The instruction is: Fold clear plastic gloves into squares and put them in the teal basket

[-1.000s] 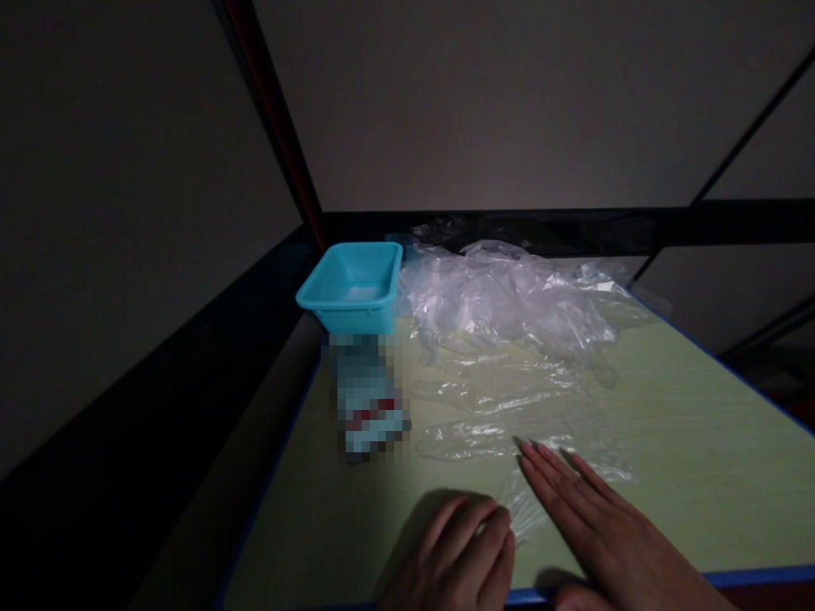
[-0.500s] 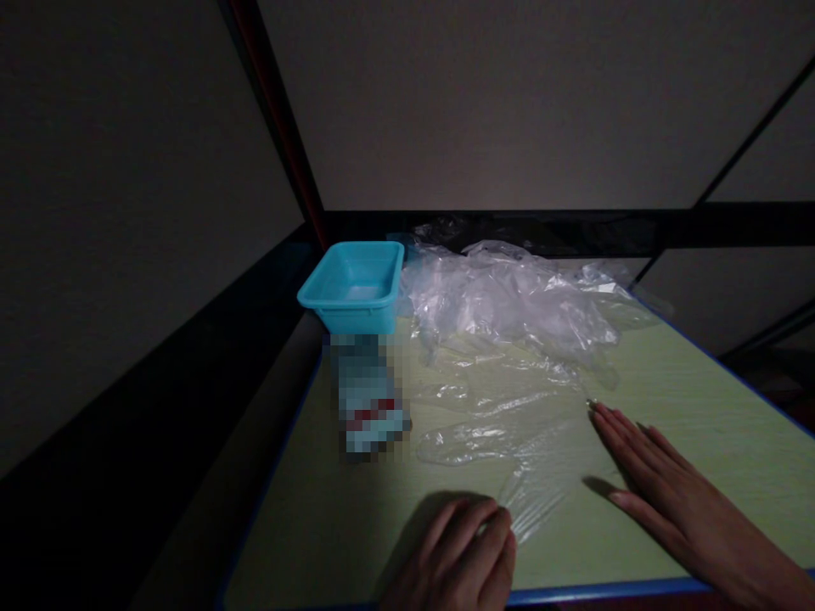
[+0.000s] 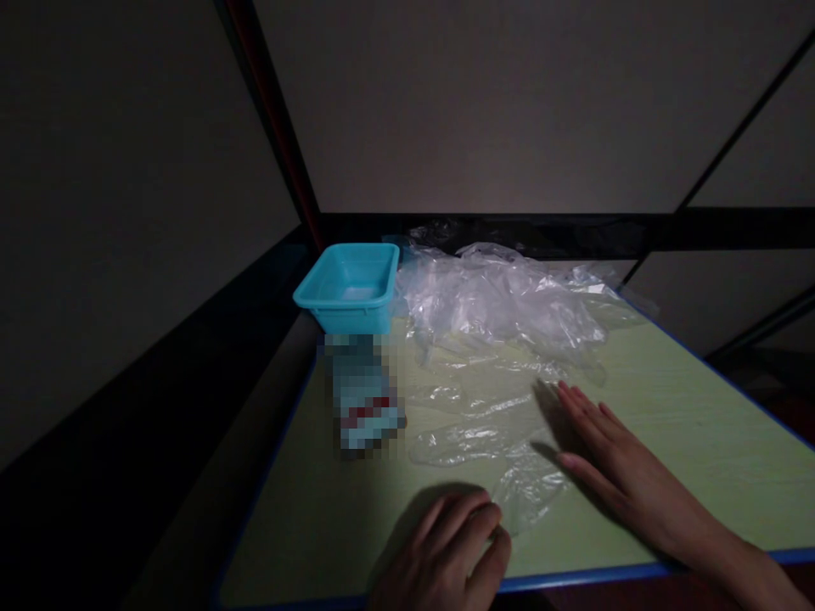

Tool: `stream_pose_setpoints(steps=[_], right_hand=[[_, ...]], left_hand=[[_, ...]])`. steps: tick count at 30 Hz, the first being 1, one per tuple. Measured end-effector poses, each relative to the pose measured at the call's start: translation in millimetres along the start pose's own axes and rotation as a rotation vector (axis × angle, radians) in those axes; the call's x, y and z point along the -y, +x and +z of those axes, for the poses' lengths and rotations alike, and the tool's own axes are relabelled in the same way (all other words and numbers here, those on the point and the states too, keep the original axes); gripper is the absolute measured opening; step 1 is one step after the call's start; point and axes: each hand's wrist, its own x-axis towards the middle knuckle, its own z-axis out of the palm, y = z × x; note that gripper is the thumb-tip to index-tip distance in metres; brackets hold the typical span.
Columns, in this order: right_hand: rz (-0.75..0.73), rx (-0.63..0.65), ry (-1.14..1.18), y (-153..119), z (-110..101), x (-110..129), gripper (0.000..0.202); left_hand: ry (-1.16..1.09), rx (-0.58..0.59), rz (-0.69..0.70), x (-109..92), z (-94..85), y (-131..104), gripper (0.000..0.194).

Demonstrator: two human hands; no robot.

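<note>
A thin, clear disposable plastic glove (image 3: 471,441) lies spread on the table, its finger-like lobes toward the left. My left hand (image 3: 449,547) is curled at the glove's near end, with the film's corner running to its thumb and index finger. The exact pinch is partly hidden by the fingers. Over the glove's right side is my right hand (image 3: 615,467), its fingers straight and thumb apart, with nothing held. It casts a shadow on the film, and I cannot tell whether it touches it.
A pile of crumpled clear plastic (image 3: 503,297) covers the table's far part. Beside it stands a turquoise plastic basket (image 3: 353,318). A pixelated flat item (image 3: 366,390) lies in front of the basket. The pale green table (image 3: 706,458) has a blue edge, with walls behind and left.
My right hand has moved left, over the glove. The film near my left hand has gone from taut to slack and wrinkled. The left hand stays curled at the same place.
</note>
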Motion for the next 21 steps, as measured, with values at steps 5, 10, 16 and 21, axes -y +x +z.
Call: stream_pose_setpoints(steps=[5, 10, 16, 21], right_hand=[[-0.13, 0.031, -0.007, 44, 6, 26, 0.068], [-0.177, 0.054, 0.001, 66, 23, 33, 0.067], [-0.186, 0.061, -0.03, 65, 28, 32, 0.069], [-0.27, 0.078, -0.06, 56, 23, 30, 0.069]], left_hand=[[-0.089, 0.113, -0.063, -1, 0.0, -4, 0.008], [-0.147, 0.08, -0.146, -5, 1.3, -6, 0.01], [-0.213, -0.092, 0.029, 3, 14.8, -18, 0.016], [-0.215, -0.143, -0.125, 7, 17.9, -24, 0.041]])
